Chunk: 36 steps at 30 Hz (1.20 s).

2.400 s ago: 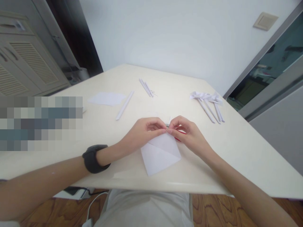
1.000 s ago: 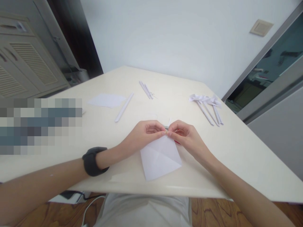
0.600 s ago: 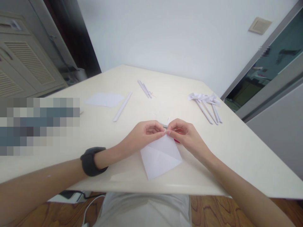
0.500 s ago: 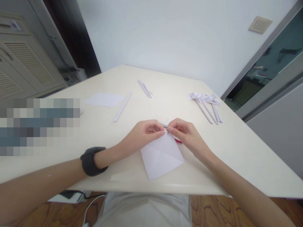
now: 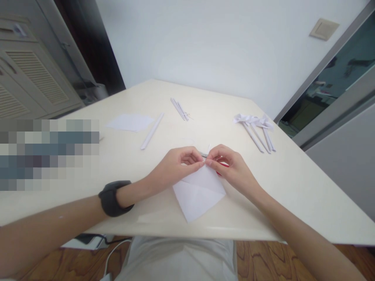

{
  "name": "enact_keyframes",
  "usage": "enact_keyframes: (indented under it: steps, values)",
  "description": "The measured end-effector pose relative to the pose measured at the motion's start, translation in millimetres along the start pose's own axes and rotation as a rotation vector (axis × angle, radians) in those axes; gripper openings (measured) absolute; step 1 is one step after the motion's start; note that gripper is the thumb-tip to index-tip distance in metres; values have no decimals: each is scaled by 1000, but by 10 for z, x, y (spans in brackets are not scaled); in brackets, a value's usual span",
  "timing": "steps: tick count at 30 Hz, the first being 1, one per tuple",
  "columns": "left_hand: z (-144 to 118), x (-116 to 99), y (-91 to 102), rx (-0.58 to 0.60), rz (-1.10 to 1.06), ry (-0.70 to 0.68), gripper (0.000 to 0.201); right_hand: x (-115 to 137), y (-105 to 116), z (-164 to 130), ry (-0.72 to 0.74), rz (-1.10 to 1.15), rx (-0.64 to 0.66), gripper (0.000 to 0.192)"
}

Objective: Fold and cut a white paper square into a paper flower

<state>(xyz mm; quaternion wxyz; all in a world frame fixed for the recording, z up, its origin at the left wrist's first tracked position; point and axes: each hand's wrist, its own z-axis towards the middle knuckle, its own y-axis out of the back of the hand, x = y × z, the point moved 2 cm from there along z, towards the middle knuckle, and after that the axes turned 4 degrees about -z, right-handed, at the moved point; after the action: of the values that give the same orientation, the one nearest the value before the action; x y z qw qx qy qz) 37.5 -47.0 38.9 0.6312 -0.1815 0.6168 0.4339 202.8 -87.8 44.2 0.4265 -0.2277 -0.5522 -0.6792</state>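
Observation:
A square of white paper (image 5: 199, 195) with crease lines lies tilted near the table's front edge. My left hand (image 5: 184, 163) pinches its far corner between thumb and fingers. Right beside it, my right hand (image 5: 227, 162) pinches the same corner from the other side. The fingertips of both hands almost meet there, so the corner itself is mostly hidden. Behind the hands lies a pair of scissors (image 5: 223, 165) with red handles, partly covered by my right hand; its metal blades point left.
Paper pinwheels on rolled sticks (image 5: 254, 127) lie at the right. Thin paper rolls (image 5: 178, 108) rest near the back. A thicker paper roll (image 5: 152, 131) and white paper sheets (image 5: 130, 122) are at the left. A pixelated patch covers the far left of the table (image 5: 299, 195).
The paper has turned slightly, its near corner shifting a little right and its right corner drawing inward. Both hands keep their pinch at the far corner.

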Motion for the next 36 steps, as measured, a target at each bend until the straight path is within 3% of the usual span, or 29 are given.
enact_keyframes:
  steps: [20, 32, 36]
  values:
    - [-22, -113, 3, -28, 319, -206, 9, 104, -46, -43, 137, -208, -39, 9]
    - [-41, -117, 20, -95, 416, -276, 6, 85, -74, -61, 178, -192, -80, 9]
    - [-66, -104, -16, -109, 483, -361, 8, 89, -93, -66, 176, -163, -82, 12]
